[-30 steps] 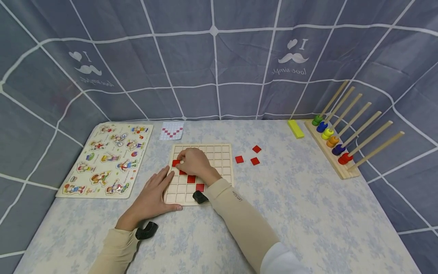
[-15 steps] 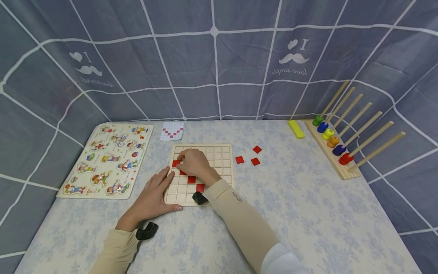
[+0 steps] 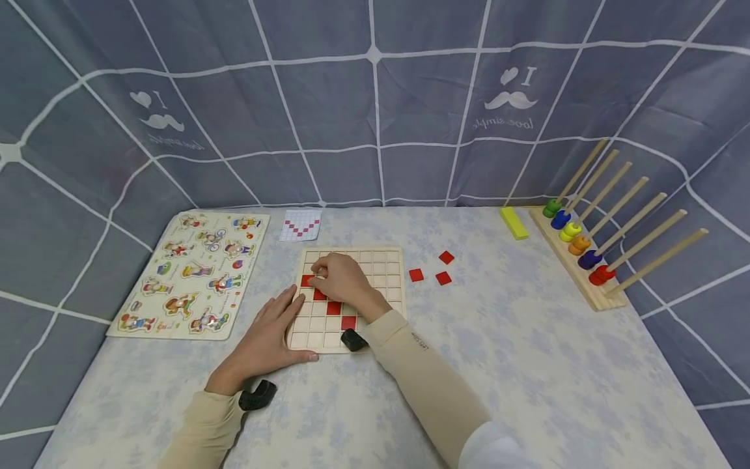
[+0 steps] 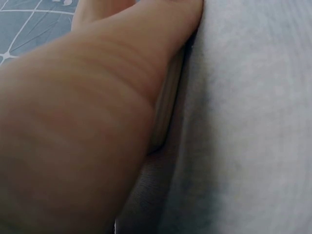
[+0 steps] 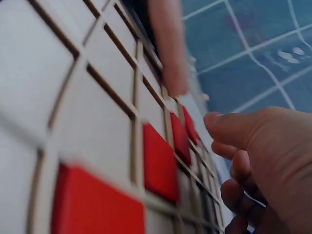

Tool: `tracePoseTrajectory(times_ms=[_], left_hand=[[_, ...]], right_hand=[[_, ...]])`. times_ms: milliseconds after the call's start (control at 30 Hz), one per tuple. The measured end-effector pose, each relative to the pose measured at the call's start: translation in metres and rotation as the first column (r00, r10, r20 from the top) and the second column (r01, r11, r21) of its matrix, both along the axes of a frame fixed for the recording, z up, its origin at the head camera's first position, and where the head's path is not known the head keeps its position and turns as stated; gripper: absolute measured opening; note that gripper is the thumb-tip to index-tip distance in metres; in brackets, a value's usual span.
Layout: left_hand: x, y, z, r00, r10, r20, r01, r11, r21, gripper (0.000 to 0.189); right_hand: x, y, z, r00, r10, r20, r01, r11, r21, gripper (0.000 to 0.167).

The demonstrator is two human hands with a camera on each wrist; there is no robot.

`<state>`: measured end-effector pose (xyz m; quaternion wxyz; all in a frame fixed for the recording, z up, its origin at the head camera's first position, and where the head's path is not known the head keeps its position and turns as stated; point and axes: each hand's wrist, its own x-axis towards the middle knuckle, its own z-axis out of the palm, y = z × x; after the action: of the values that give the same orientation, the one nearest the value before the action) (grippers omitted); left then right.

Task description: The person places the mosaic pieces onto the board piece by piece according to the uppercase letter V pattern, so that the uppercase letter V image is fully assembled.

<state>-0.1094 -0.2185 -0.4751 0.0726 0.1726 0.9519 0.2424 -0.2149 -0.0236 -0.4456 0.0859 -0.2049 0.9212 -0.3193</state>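
Observation:
A pale wooden grid board (image 3: 314,341) lies in front of me. Along its left side rests my left hand (image 3: 266,342), fingers fairly straight at the edge and thumb by the near left corner. Several red square tiles sit in its cells in a diagonal row, from the upper-left tile (image 3: 305,280) down to the lowest tile (image 3: 348,322). My right hand (image 3: 346,281) is over the board, loosely curled, thumb and fingertips right at the upper-left tile. In the right wrist view, the thumb (image 5: 229,127) shows beside the far red tile (image 5: 190,126), with nothing visible between thumb and fingers.
Three loose red tiles (image 3: 416,275) lie right of the board. Behind it is a pattern card (image 3: 301,225) with a red V. A picture puzzle (image 3: 193,277) lies at left. To the right are a yellow block (image 3: 513,223) and a pegged bead rack (image 3: 577,260). A curtain hangs behind.
The head view has shifted a little, so everything appears slightly further right. Both hands stay at nearly the same places on the board, and the red tiles have not moved.

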Motion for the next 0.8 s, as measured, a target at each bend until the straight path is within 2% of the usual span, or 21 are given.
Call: tracePoseTrajectory(times_ms=[200,333,500,667,800], left_hand=[[-0.001,0.004,0.0,1.0,0.004,0.007,-0.004,1.0,0.004,0.126],[-0.001,0.002,0.001,1.0,0.005,-0.002,-0.005,1.0,-0.002,0.124],[0.0,0.001,0.0,1.0,0.001,0.01,-0.001,1.0,0.002,0.124],[0.001,0.001,-0.001,1.0,0.007,0.012,-0.007,1.0,0.009,0.125],[0.0,0.002,-0.002,1.0,0.009,-0.002,-0.009,1.0,0.007,0.125]], right_hand=[[-0.001,0.06,-0.003,1.0,-0.014,-0.026,0.011,0.993,-0.121,0.031],[-0.002,0.109,-0.001,0.998,-0.037,-0.06,0.029,0.991,-0.133,0.033],[-0.001,0.174,-0.005,0.99,-0.123,-0.076,0.112,0.985,-0.132,0.041],[0.003,0.225,-0.017,0.974,-0.223,-0.033,0.218,0.969,-0.117,0.053],[0.006,0.248,-0.025,0.973,-0.23,0.006,0.229,0.966,-0.118,0.057]])
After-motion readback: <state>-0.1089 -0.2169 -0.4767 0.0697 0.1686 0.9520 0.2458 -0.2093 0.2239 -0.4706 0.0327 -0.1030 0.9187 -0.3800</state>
